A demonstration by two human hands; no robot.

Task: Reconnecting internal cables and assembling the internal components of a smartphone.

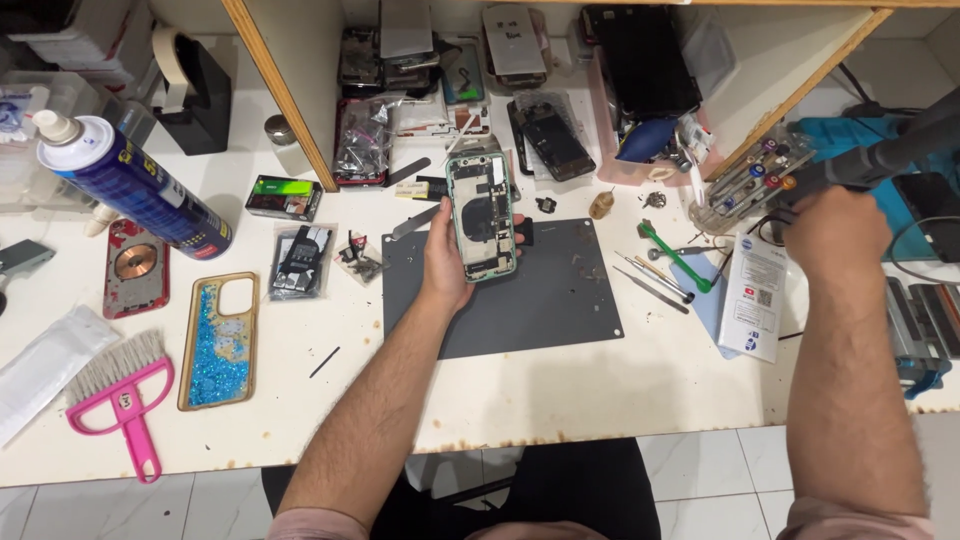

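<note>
My left hand (445, 262) holds an opened phone body (481, 213) upright above a dark grey work mat (540, 300), its inner boards and parts facing me. My right hand (835, 235) reaches to the right side of the bench and grips the dark handle of a tool (880, 160) next to a clear holder of screwdriver bits (745, 185). Both forearms stretch out from the bottom edge of the view.
A blue spray can (135, 190), a pink brush (120, 395), a glittery blue phone case (218, 340), and a red phone back (135, 268) lie left. Tweezers and a green tool (675, 258) lie right of the mat. Shelf compartments behind hold phone parts (550, 140).
</note>
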